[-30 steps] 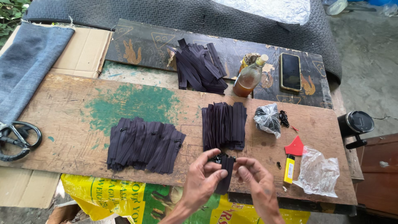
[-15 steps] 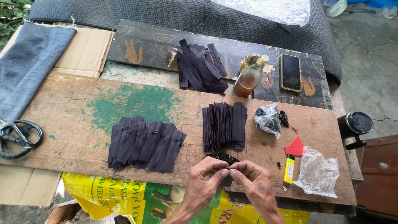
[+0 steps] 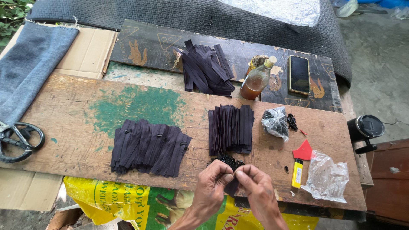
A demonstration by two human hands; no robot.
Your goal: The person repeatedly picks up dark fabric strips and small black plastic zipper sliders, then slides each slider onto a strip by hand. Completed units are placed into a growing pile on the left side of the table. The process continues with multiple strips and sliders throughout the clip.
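Left hand (image 3: pixel 211 185) and right hand (image 3: pixel 254 188) meet fingertip to fingertip, both pinched shut on dark zipper strip (image 3: pixel 232 186) at near edge of wooden board (image 3: pixel 76 115) (close to eyes for fiddly work). Small black sliders (image 3: pixel 228 161) heaped just beyond, within reach.

Bench: I see a worn wooden board (image 3: pixel 128 110) with a patch of green paint, its surface scuffed.
Behind it: a dark painted plank (image 3: pixel 153 44), then a grey textured mat (image 3: pixel 170 12).
Left: flattened cardboard (image 3: pixel 89 51) under folded blue denim (image 3: pixel 30 64).
Floor: bare grey concrete (image 3: pixel 379 72) at right.
Light: I read soft, even daylight.
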